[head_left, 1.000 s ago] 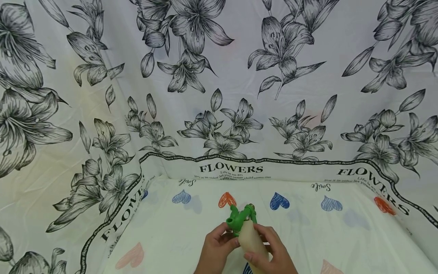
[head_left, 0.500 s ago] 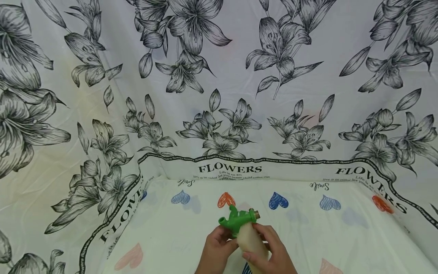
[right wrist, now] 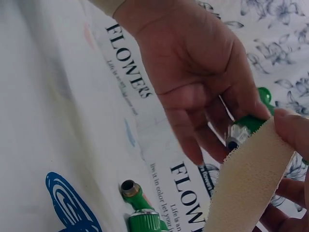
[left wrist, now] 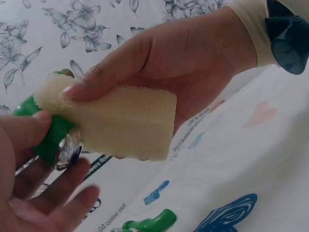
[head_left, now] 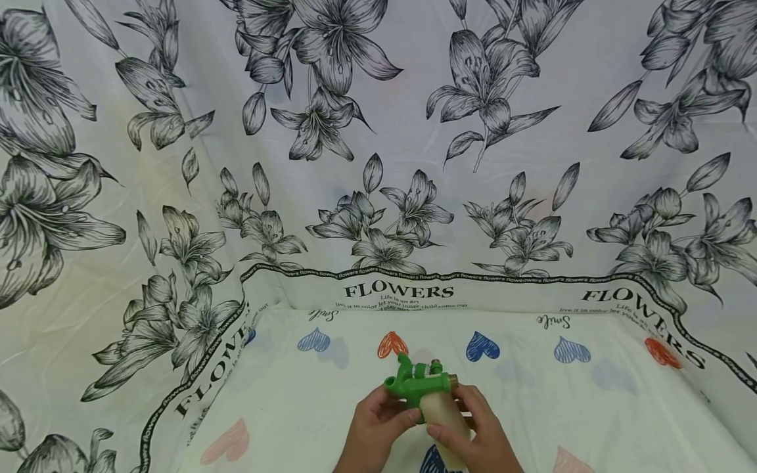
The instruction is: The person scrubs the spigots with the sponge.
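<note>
My left hand (head_left: 375, 427) pinches a green tap (head_left: 422, 387) with a brass threaded end, above the cloth-covered table. In the left wrist view its chrome end (left wrist: 69, 150) sits near the left hand's fingers (left wrist: 29, 128). A cream sponge block (left wrist: 125, 116) is gripped in my right hand (head_left: 481, 433), thumb on its face. Against the tap's green body lies the sponge's far end. Part of the tap is hidden behind the sponge in the right wrist view. A second green tap (right wrist: 145, 220) with a brass end lies on the cloth, near the hands.
White cloth (head_left: 296, 394) printed with coloured hearts covers the table. Behind it and to the sides hangs a curtain (head_left: 378, 217) with black line-drawn flowers, meeting the table along a lettered border.
The held tap has turned, its brass end swinging right and lower. Sponge and right hand have shifted slightly right with it. More of the second tap shows behind.
</note>
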The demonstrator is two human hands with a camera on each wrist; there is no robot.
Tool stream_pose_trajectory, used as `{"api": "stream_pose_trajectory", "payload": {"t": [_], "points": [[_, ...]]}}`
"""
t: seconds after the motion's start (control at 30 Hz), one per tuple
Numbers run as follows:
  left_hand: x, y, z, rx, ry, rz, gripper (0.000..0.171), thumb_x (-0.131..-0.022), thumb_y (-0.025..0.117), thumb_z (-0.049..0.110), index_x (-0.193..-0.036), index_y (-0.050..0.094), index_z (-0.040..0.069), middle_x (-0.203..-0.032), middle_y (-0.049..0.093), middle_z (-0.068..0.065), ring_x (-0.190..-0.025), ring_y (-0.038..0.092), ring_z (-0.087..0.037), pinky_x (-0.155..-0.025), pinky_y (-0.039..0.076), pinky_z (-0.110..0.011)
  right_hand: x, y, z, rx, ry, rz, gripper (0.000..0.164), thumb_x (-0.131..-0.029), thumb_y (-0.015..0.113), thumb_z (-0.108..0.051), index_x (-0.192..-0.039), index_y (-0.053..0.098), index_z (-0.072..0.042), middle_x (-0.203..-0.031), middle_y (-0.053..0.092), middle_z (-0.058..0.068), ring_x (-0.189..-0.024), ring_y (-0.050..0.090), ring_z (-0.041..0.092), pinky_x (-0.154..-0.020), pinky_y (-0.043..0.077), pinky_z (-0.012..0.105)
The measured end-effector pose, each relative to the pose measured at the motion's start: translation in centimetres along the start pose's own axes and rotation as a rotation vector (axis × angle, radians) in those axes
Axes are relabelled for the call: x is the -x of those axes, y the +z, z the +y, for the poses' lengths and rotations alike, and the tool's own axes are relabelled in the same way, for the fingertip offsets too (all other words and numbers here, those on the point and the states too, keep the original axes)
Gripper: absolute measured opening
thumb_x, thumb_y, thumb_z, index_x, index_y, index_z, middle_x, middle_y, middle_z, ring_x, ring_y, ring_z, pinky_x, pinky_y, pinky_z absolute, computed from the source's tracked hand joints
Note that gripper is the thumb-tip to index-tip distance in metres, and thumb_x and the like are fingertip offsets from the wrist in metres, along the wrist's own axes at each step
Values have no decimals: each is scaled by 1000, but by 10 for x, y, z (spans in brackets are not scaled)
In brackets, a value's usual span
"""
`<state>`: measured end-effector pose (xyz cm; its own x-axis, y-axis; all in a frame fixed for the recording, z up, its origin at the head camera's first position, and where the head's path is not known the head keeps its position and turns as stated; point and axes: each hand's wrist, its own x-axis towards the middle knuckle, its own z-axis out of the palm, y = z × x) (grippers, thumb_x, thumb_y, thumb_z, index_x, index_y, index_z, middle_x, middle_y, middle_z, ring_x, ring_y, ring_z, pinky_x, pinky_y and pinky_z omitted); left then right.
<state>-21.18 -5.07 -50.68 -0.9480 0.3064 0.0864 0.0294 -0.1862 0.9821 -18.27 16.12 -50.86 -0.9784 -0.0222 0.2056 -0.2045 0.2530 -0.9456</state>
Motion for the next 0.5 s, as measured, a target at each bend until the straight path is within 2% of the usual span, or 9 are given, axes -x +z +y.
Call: {"api": "stream_pose_trajectory", "payload": {"t": [0.13,0.2,0.3,0.5], "points": [[-4,0,-3,-79,26,87,38,-94,87,9,-129,75,5,-121,74,-11,-109,72,-31,-89,63,-32,3,-2,0,26,-58,-42,53,-95,88,-23,-143,66,-18,-127,61,3,-109,62,18,-86,59,32],[-5,-1,-4,-78,33,114,41,-92,88,5,-131,74,6,-122,73,-12,-109,73,-31,-90,63,-32,5,-3,-1,63,-108,-55,57,-94,89,-24,-145,65,-17,-127,61,2,-108,62,16,-86,59,32],[-6,-1,-5,-68,29,120,43,-91,88,2,-130,73,6,-124,71,-13,-112,71,-28,-91,62,-32,6,-4,-3,123,-152,-44,63,-92,92,-28,-148,64,-18,-126,61,-2,-107,61,15,-86,60,32],[-6,0,-5,-62,-15,103,29,-92,88,7,-118,74,2,-120,74,-12,-109,72,-26,-89,62,-29,5,-5,-8,183,-112,10,68,-87,96,-33,-147,66,-23,-125,60,-11,-109,60,16,-91,59,35]]}}
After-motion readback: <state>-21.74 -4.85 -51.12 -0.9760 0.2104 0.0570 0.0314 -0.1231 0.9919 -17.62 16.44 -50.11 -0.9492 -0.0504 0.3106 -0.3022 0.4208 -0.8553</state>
